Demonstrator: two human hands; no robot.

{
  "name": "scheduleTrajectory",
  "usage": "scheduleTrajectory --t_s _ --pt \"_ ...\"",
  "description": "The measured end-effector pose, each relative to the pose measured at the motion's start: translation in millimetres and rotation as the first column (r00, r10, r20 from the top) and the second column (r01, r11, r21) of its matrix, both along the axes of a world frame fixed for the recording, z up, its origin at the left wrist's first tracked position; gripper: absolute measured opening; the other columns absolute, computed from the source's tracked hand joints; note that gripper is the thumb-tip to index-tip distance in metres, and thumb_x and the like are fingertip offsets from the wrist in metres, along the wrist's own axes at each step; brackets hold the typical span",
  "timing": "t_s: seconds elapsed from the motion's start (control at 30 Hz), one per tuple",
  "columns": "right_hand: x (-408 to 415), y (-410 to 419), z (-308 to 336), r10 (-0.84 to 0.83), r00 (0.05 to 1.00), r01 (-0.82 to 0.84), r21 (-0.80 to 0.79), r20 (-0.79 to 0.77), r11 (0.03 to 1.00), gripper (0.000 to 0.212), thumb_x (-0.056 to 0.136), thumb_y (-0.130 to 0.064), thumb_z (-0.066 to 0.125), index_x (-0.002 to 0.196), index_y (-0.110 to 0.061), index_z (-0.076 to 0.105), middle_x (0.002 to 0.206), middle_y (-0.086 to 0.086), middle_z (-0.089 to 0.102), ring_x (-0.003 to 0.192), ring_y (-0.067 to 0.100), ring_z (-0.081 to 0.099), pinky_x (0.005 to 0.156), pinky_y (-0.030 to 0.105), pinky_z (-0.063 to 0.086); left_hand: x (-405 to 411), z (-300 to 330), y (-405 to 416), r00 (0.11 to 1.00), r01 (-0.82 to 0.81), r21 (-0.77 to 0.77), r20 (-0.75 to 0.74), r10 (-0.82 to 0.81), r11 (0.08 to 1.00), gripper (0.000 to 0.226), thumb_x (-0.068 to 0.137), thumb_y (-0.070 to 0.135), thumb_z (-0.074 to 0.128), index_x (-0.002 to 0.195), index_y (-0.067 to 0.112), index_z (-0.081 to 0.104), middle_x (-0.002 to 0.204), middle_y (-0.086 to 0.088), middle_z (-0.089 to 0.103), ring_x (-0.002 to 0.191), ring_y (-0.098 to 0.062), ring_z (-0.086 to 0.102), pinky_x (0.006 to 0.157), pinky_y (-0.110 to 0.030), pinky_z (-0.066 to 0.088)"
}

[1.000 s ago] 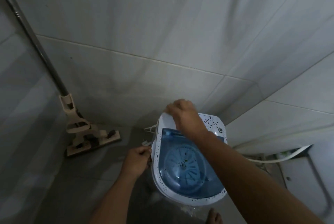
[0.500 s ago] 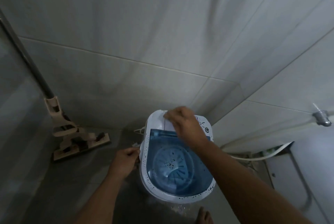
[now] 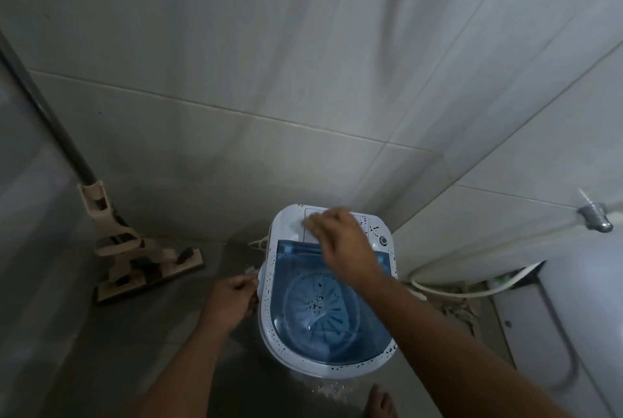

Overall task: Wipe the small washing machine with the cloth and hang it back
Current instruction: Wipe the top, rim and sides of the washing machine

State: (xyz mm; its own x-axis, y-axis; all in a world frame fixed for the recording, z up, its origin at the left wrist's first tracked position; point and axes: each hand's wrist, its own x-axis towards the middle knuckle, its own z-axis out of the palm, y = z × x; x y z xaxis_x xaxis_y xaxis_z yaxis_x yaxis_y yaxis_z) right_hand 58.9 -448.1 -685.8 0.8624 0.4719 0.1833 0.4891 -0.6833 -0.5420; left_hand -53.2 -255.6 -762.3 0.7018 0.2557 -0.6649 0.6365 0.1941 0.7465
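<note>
The small washing machine (image 3: 290,360) is white with dark specks and a clear blue lid. It stands on the floor in the tiled corner, seen from above. My right hand (image 3: 344,245) presses a pale cloth (image 3: 308,223) onto the white control panel at the machine's back. Only a small edge of the cloth shows past my fingers. My left hand (image 3: 229,299) is curled against the machine's left side, and what it grips there is hidden.
A beige flat mop (image 3: 135,256) leans in the left corner with its dark handle running up left. A white hose (image 3: 472,289) loops on the floor right of the machine. A metal tap (image 3: 595,219) sticks out of the right wall. My bare foot (image 3: 382,400) shows at the bottom.
My right hand with the cloth has slid along the control panel toward its right part. The view has tilted, bringing the tap into sight. My left hand stays at the machine's side.
</note>
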Motion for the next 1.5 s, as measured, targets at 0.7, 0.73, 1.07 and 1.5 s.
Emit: scheduleTrajectory --t_s 0.7,0.73,1.07,1.5 --pt "55 47 -22 -0.299 0.954 0.299 -0.028 0.012 0.954 0.024 0.102 -0.026 0.06 0.118 -0.015 0.074 0.112 0.014 0.061 0.1 0.027 0.06 0.098 0.034 0.051 0 5 0 1.0 -0.009 0.009 0.012 0.009 1.0 0.023 0.093 0.01 0.061 0.079 0.023 0.073 0.086 -0.019 0.076 0.08 -0.033 0.071 0.082 -0.05 0.056" --pt "48 49 -28 -0.265 0.963 0.267 -0.056 0.045 0.962 0.022 0.101 -0.023 0.061 0.117 -0.017 0.074 0.113 0.013 0.061 0.101 0.029 0.06 0.096 0.039 0.052 1 5 0 1.0 -0.011 0.004 0.014 0.011 1.0 0.023 0.093 0.009 0.06 0.079 0.022 0.073 0.089 -0.022 0.075 0.079 -0.032 0.069 0.083 -0.05 0.056" --pt "34 59 -16 0.026 0.998 -0.028 -0.024 -0.058 0.999 0.03 0.101 -0.033 0.061 0.125 -0.017 0.07 0.114 0.006 0.06 0.101 0.021 0.06 0.097 0.032 0.05 -1 6 -1 1.0 -0.02 0.002 0.018 0.02 1.0 0.022 0.094 0.011 0.059 0.08 0.022 0.072 0.087 -0.019 0.075 0.077 -0.029 0.068 0.08 -0.045 0.057" --pt "22 73 -45 0.138 0.977 -0.086 -0.293 0.161 0.952 0.027 0.086 -0.011 0.069 0.111 -0.02 0.072 0.113 0.01 0.059 0.097 0.037 0.057 0.077 0.048 0.054 0 5 -1 1.0 -0.024 -0.008 -0.007 0.024 1.0 0.022 0.093 0.011 0.059 0.08 0.021 0.073 0.081 -0.014 0.074 0.074 -0.026 0.067 0.08 -0.044 0.057"
